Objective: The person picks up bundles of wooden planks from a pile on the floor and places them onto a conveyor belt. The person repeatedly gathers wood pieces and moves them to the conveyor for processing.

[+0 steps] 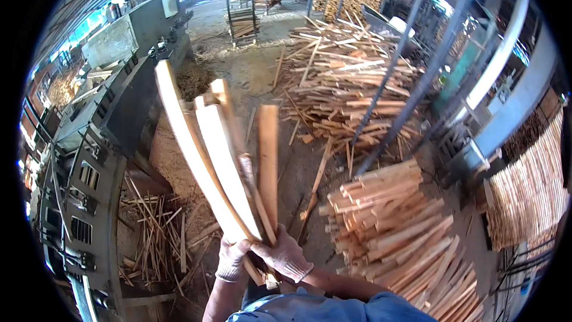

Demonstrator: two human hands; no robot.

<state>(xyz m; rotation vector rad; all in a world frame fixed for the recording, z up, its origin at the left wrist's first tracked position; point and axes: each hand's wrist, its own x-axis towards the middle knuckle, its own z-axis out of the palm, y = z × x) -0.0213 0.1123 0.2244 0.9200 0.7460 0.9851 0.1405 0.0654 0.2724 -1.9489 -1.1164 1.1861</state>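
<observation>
My left hand (231, 260) and my right hand (285, 254), both in pale work gloves, are closed around a bundle of wooden strips (228, 164) in front of my body. The strips fan out upward from my grip, and their upper ends are slightly blurred. One long strip leans left, while a wider one on the right stands nearly upright. Short lower ends poke out below my hands. How the fingers wrap the far side of the wood is hidden.
A stack of strips (393, 220) lies close on my right, with a large loose pile (357, 77) beyond it. A long green machine (107, 113) runs along my left, scraps (158, 232) beside it. Slanting metal posts (429, 53) stand at right; a slatted rack (241, 18) stands far ahead.
</observation>
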